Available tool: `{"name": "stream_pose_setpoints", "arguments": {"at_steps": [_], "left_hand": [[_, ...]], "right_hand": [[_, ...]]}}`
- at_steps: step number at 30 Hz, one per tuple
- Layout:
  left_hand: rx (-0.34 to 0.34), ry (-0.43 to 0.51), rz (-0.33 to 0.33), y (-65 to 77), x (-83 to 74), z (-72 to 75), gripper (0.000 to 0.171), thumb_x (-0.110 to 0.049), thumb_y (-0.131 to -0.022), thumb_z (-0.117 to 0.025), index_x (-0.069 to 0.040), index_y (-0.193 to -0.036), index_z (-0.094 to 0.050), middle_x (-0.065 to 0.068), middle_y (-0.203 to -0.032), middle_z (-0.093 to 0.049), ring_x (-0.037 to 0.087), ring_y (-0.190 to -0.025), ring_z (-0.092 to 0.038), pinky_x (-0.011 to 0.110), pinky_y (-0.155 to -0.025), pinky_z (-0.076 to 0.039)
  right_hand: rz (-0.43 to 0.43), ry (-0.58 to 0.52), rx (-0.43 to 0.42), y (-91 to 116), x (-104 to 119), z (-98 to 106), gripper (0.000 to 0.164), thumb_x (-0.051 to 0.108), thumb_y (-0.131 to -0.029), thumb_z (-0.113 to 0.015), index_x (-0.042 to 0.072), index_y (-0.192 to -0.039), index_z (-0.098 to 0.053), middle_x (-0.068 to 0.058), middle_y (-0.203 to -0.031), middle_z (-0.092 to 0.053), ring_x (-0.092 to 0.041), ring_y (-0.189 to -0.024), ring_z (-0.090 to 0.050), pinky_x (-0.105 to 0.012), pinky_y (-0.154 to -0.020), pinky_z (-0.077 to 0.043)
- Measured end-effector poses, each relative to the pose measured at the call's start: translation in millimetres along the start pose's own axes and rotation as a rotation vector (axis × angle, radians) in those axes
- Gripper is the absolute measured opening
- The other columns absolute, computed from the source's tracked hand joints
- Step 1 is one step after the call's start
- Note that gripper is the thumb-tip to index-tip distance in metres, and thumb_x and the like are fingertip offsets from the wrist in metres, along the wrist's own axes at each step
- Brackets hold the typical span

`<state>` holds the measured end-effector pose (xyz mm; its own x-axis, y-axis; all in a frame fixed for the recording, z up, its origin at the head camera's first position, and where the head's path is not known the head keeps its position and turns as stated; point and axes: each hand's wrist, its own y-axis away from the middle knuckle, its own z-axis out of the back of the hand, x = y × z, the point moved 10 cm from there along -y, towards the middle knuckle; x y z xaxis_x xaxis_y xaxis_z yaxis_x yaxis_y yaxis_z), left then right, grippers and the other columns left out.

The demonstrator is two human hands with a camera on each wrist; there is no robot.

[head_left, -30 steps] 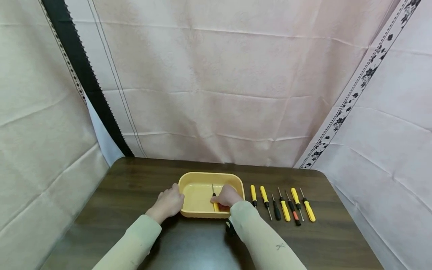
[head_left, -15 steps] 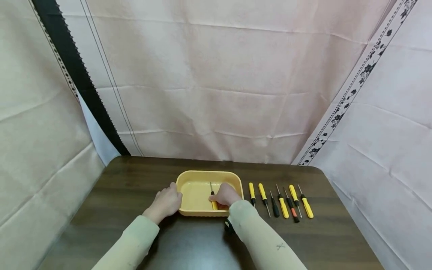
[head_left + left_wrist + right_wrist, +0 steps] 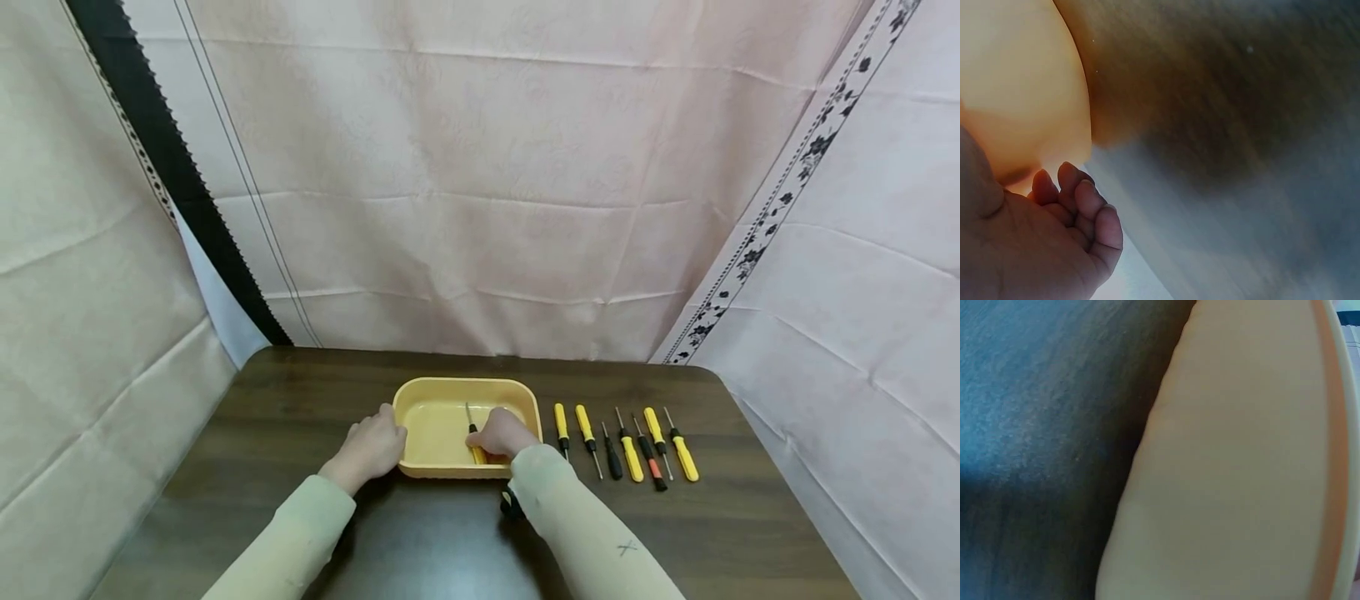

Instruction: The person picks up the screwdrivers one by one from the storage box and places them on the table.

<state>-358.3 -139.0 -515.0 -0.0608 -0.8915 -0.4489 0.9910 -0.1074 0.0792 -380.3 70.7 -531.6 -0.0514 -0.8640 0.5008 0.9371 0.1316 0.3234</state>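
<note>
A shallow yellow plastic tray (image 3: 438, 471) sits on the table. At its left end my left hand (image 3: 371, 446) holds the rim; in the left wrist view that hand's fingers (image 3: 1109, 228) are curled close to the tray wall (image 3: 1029, 81). My right hand (image 3: 502, 433) reaches inside the tray's right half, fingers down on a screwdriver (image 3: 478, 455) with a yellow and black handle. Its thin shaft points to the far side, tilted slightly left. The hand hides part of the handle. In the right wrist view the tray's outer wall (image 3: 1229, 456) blocks most of the hand.
Right of the tray lies a row of several screwdrivers: most yellow and black, such as the rightmost screwdriver (image 3: 684, 457), plus a small black screwdriver (image 3: 612, 457) and a black and red screwdriver (image 3: 651, 458). Cloth curtains (image 3: 450, 208) hang behind the dark wooden table (image 3: 337, 375).
The screwdriver in the tray has turned slightly, its tip leaning a little more to the left. Both hands stay in place; the head view has shifted slightly.
</note>
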Motion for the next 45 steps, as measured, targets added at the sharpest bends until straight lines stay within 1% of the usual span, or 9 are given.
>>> {"name": "stream_pose_setpoints", "arguments": {"at_steps": [6, 9, 11, 15, 19, 25, 28, 33, 45], "left_hand": [[0.010, -0.014, -0.017, 0.2, 1.4, -0.2, 0.036, -0.024, -0.099, -0.039, 0.008, -0.117, -0.046, 0.009, -0.076, -0.052, 0.025, -0.070, -0.052, 0.049, -0.080, -0.040], [0.022, -0.024, -0.019, 0.9, 2.6, 0.3, 0.038, -0.023, -0.099, -0.039, 0.009, -0.118, -0.045, 0.009, -0.078, -0.053, 0.025, -0.072, -0.053, 0.050, -0.082, -0.040], [0.026, -0.023, -0.013, 1.0, 3.8, 1.1, 0.039, -0.023, -0.099, -0.039, 0.010, -0.119, -0.045, 0.009, -0.079, -0.053, 0.025, -0.073, -0.053, 0.050, -0.083, -0.040], [0.014, -0.012, -0.001, 0.0, 5.6, 3.4, 0.039, -0.023, -0.099, -0.039, 0.010, -0.120, -0.044, 0.010, -0.079, -0.053, 0.026, -0.073, -0.053, 0.050, -0.083, -0.040], [0.015, -0.011, 0.012, -0.3, 8.1, -1.0, 0.041, -0.024, -0.099, -0.037, 0.010, -0.122, -0.043, 0.009, -0.077, -0.052, 0.026, -0.073, -0.052, 0.050, -0.083, -0.040], [0.030, -0.004, 0.010, -0.4, 8.6, -11.2, 0.044, -0.024, -0.099, -0.039, 0.011, -0.124, -0.042, 0.009, -0.079, -0.053, 0.027, -0.075, -0.053, 0.050, -0.083, -0.040], [0.025, -0.002, 0.010, -1.5, 7.1, -11.3, 0.042, -0.025, -0.099, -0.040, 0.010, -0.123, -0.043, 0.009, -0.079, -0.053, 0.026, -0.075, -0.053, 0.049, -0.083, -0.039], [0.015, -0.019, -0.008, -1.4, 2.9, -6.8, 0.040, -0.025, -0.099, -0.040, 0.009, -0.119, -0.045, 0.009, -0.079, -0.053, 0.026, -0.074, -0.053, 0.049, -0.083, -0.040], [0.013, -0.019, -0.015, 2.2, -0.2, -2.9, 0.041, -0.024, -0.099, -0.039, 0.010, -0.121, -0.044, 0.010, -0.079, -0.053, 0.026, -0.074, -0.053, 0.050, -0.083, -0.040]], "right_hand": [[0.045, -0.118, 0.027, 1, -3, -1, 0.047, 0.033, -0.084, -0.073, 0.015, -0.049, -0.047, 0.002, -0.045, -0.042, -0.014, -0.041, -0.042, -0.027, -0.043, -0.034], [0.115, -0.211, 0.048, 3, 1, 6, 0.049, 0.030, -0.088, -0.069, 0.014, -0.048, -0.045, 0.003, -0.044, -0.040, -0.013, -0.040, -0.037, -0.025, -0.041, -0.030], [0.179, -0.267, 0.049, 7, 8, 15, 0.044, 0.027, -0.090, -0.067, 0.011, -0.052, -0.050, 0.002, -0.048, -0.044, -0.012, -0.042, -0.040, -0.024, -0.042, -0.032], [0.266, -0.362, 0.076, 13, 17, 33, 0.029, 0.021, -0.091, -0.067, 0.002, -0.070, -0.061, -0.006, -0.064, -0.058, -0.017, -0.057, -0.054, -0.032, -0.054, -0.048], [0.273, -0.425, 0.146, 18, 14, 39, 0.022, 0.019, -0.090, -0.069, -0.002, -0.085, -0.067, -0.012, -0.081, -0.066, -0.022, -0.070, -0.063, -0.043, -0.071, -0.054], [0.261, -0.579, 0.165, 21, -1, 53, 0.028, 0.012, -0.090, -0.068, -0.005, -0.111, -0.062, -0.016, -0.100, -0.068, -0.021, -0.083, -0.066, -0.036, -0.074, -0.054], [0.257, -0.613, 0.133, 24, -11, 70, 0.032, 0.011, -0.090, -0.067, -0.007, -0.116, -0.059, -0.019, -0.104, -0.068, -0.023, -0.088, -0.066, -0.035, -0.075, -0.054], [0.230, -0.590, 0.089, 31, -38, 99, 0.035, 0.017, -0.092, -0.067, -0.005, -0.118, -0.059, -0.021, -0.111, -0.065, -0.024, -0.091, -0.065, -0.040, -0.080, -0.052], [0.090, -0.446, -0.013, 52, -136, 149, 0.050, 0.036, -0.094, -0.063, 0.001, -0.129, -0.055, -0.014, -0.122, -0.060, -0.026, -0.098, -0.063, -0.045, -0.085, -0.049]]}}
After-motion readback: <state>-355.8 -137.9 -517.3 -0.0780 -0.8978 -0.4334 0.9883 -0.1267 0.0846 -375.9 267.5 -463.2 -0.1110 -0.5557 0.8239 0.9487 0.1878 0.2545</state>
